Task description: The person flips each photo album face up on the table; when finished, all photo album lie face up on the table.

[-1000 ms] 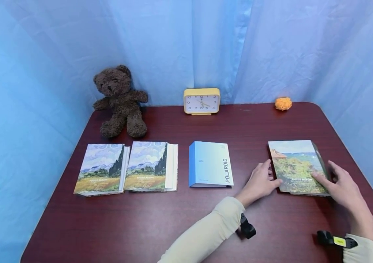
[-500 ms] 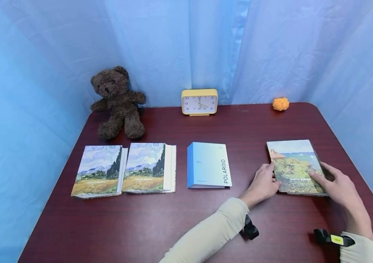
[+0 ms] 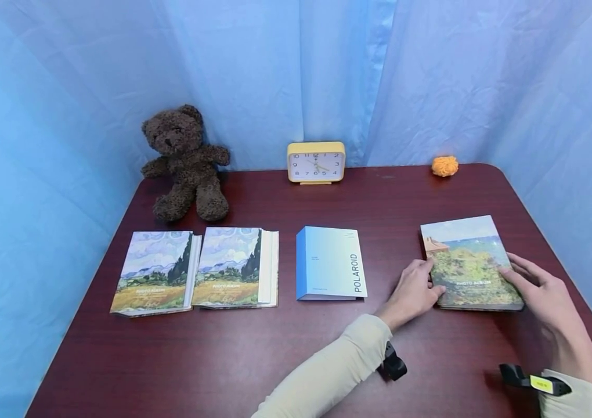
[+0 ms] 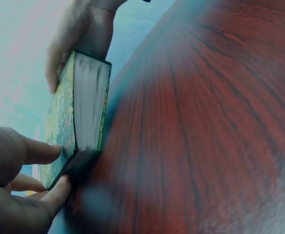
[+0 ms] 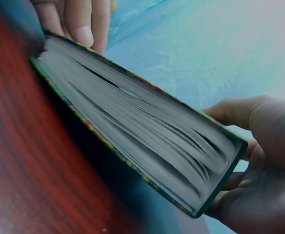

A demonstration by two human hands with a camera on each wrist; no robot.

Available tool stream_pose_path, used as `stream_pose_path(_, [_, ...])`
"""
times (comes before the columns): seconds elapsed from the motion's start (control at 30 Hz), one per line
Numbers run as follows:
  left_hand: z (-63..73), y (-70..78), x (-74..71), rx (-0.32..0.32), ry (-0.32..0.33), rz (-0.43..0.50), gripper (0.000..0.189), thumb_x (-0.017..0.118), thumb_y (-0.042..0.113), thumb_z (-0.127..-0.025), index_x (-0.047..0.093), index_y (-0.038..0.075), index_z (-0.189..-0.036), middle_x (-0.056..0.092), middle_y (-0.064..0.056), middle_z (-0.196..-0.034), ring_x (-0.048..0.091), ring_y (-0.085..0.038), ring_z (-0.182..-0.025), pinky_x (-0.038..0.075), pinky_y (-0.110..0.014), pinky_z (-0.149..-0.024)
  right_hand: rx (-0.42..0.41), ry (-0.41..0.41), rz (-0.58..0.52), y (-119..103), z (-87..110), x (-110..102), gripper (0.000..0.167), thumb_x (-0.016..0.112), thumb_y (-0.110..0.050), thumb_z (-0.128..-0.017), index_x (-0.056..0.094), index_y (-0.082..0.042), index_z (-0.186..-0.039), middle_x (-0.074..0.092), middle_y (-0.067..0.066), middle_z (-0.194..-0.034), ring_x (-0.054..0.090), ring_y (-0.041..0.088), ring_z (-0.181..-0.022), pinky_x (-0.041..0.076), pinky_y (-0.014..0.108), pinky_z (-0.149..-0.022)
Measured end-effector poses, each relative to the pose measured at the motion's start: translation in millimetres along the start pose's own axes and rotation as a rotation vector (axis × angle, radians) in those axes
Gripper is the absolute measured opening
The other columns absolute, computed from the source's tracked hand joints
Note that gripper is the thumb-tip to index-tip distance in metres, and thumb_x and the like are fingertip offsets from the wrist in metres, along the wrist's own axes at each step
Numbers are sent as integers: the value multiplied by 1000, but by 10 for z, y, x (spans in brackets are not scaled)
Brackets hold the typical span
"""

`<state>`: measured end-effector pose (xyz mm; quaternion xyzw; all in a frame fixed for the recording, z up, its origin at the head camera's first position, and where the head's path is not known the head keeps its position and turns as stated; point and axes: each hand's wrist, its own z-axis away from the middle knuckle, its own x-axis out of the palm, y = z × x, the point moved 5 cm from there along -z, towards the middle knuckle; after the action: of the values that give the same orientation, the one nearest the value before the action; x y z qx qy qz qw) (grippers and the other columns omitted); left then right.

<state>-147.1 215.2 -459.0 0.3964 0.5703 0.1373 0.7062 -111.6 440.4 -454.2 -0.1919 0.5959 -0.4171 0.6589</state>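
A thick photo album (image 3: 465, 255) with a painted seaside cover lies closed between both hands on the right of the table. My left hand (image 3: 412, 293) holds its left edge; in the left wrist view, the fingers (image 4: 44, 152) meet the cover and edge. At the right side, my right hand (image 3: 552, 299) grips the spine side, thumb on the cover and other fingers curled behind, as the right wrist view shows. White page edges (image 5: 132, 112) face that camera. Whether the album's underside fully touches the table is hard to tell.
Two matching landscape-cover photo albums (image 3: 152, 270) lie on the left of the dark red table (image 3: 254, 360). A blue Polaroid album (image 3: 329, 261) lies mid-table. Behind stand a brown teddy bear (image 3: 183, 157), a yellow clock (image 3: 316, 164) and an orange ball (image 3: 444, 166). Blue curtains enclose the table.
The album has turned slightly counterclockwise, its upper right corner shifting away. The dark strip along its right side no longer shows. Both hands have stayed at its sides.
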Motion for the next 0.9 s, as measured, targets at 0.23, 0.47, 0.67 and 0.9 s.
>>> stream_pose_path(0.23, [4, 33, -38, 33, 18, -82, 58, 63, 43, -90, 47, 24, -143, 52, 5, -135, 49, -3, -123, 41, -13, -96, -99, -37, -135, -150, 68, -109, 55, 56, -34, -96, 37, -29, -148, 46, -29, -109, 49, -14, -72, 43, 11, -56])
stream_pose_path(0.47, [-5, 33, -66, 44, 4, -49, 60, 58, 51, -91, 42, 30, -144, 35, -5, -150, 36, -9, -137, 40, -19, -102, -122, -62, 35, -208, 82, -105, 60, 52, -42, -97, 30, -30, -151, 40, -1, -142, 41, -10, -107, 40, 7, -67])
stream_pose_path(0.67, [-22, 62, -80, 82, -8, -122, 63, 53, 57, -91, 40, 28, -146, 33, 2, -153, 33, -11, -139, 35, -23, -107, -120, -84, 60, -265, 95, -80, 65, 51, -44, -97, 23, -26, -153, 36, 9, -149, 48, -1, -86, 39, 19, -59])
stream_pose_path(0.9, [-5, 86, -101, 80, -23, -152, 67, 49, 63, -90, 37, 30, -147, 29, 7, -154, 38, -16, -131, 35, -25, -104, -89, -105, 77, -335, 99, -58, 69, 50, -47, -96, 18, -27, -154, 31, 19, -152, 44, 2, -114, 42, 12, -64])
